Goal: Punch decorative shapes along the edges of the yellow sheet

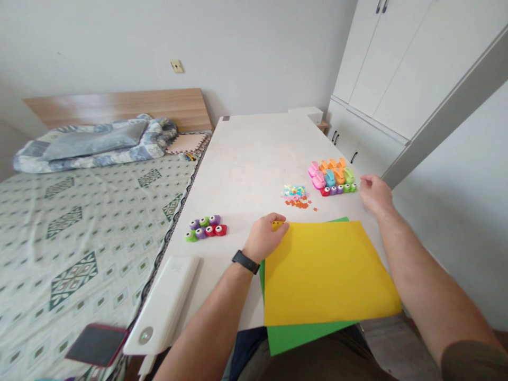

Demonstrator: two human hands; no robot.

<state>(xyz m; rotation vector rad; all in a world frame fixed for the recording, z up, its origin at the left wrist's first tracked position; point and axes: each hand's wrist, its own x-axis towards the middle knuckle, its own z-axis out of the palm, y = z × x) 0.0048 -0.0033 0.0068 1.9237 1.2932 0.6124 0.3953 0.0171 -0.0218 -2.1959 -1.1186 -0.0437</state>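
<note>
My left hand (266, 235) is closed on the far left corner of a yellow sheet of paper (321, 270), thumb on top. Small dark marks like punched holes show at that corner. Under the yellow sheet lies a green sheet (305, 338), sticking out at the near edge. My right hand (375, 194) is off the paper, at the table's right side, fingertips pinched together; whatever they may hold cannot be made out. Just left of it stand several larger colourful craft punches (329, 177) and a row of small punches (339, 189).
Punched paper shapes (296, 196) lie in a loose pile mid-table. Several small punches (206, 228) stand at the left. A long white device (164, 301) lies along the left table edge, beside the bed (115, 211). A tablet-like dark object (97, 344) rests on the bed.
</note>
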